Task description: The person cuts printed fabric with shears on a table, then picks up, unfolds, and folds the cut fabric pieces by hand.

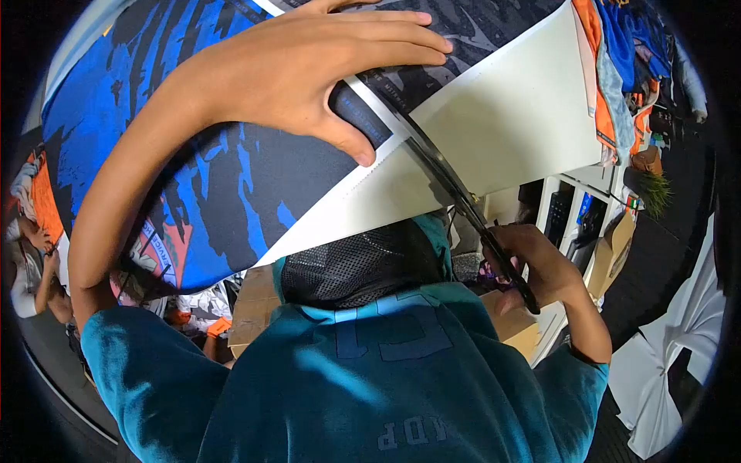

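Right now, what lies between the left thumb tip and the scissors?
The head view shows a stretch of white sheet between the thumb of the left hand and the scissors.

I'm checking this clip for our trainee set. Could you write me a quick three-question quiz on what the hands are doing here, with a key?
1. Multiple choice: What does the right hand hold?
a) a ruler
b) scissors
c) a marker

2. True or false: The left hand has its thumb spread apart from its fingers.

3. Fill in the blank: On the left side of the picture, the patterned material is mainly black and ____.

Key:
1. b
2. True
3. blue
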The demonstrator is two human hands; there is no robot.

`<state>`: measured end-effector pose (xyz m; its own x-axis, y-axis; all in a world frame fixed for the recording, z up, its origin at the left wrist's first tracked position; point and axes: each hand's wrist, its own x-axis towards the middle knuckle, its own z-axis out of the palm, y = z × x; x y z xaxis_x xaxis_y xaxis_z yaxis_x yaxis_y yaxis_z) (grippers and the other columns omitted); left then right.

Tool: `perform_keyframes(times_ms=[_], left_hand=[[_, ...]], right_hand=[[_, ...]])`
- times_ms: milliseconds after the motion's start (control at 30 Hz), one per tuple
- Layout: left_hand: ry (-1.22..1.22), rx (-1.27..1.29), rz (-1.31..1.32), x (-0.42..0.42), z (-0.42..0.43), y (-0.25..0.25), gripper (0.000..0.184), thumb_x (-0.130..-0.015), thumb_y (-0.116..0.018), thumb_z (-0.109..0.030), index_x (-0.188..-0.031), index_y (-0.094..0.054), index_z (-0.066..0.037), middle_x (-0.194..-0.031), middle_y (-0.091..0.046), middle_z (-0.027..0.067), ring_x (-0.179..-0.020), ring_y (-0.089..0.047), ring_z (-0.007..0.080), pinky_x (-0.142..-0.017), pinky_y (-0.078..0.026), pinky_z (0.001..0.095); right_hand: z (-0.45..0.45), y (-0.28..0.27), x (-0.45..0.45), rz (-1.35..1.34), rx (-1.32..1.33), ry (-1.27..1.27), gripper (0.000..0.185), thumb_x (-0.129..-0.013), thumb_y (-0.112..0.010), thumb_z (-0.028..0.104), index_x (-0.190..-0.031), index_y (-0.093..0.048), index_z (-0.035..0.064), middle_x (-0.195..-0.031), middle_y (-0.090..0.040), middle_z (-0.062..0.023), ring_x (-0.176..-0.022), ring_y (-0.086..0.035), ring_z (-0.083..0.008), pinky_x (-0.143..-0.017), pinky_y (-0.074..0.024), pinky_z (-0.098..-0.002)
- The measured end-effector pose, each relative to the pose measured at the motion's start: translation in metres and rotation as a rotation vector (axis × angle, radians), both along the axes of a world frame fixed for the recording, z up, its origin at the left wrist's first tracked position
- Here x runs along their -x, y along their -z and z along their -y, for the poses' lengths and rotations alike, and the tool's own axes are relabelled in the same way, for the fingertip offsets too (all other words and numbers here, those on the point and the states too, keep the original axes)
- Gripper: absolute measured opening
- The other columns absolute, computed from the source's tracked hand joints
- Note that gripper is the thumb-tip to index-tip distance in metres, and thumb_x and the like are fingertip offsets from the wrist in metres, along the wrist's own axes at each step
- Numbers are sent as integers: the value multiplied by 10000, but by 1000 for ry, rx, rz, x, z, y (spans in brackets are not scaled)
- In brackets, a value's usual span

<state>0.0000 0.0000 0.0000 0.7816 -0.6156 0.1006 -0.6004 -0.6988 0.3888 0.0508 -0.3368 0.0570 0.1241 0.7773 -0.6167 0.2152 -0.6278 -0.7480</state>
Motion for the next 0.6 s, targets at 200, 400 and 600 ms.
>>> perform_keyframes(times_ms=[200, 400, 600], left_hand=[[-4, 34, 11, 1, -4, 2, 916, -757, -541, -690, -1406, -321, -81, -1471, -307, 94, -1376, -233, 295, -1108, -126, 549], [-2, 15, 39, 0, -4, 2, 920, -753, -538, -697, -1406, -325, -84, -1468, -315, 90, -1371, -244, 299, -1108, -133, 545], [12, -8, 35, -1, -4, -3, 929, -746, -538, -705, -1408, -326, -88, -1468, -316, 89, -1369, -249, 301, -1110, -135, 539]], right_hand=[[-1, 19, 3, 54, -114, -60, 711, -530, -771, 679, -726, -527, 40, -608, -466, -6, -511, -361, -197, -515, -297, -282], [-3, 22, 4, 73, -205, -43, 696, -539, -766, 674, -715, -522, 47, -601, -450, -13, -510, -349, -197, -508, -283, -291], [-4, 22, 5, 54, -204, -26, 706, -535, -749, 696, -709, -518, 51, -597, -446, -13, -509, -346, -199, -505, -280, -293]])
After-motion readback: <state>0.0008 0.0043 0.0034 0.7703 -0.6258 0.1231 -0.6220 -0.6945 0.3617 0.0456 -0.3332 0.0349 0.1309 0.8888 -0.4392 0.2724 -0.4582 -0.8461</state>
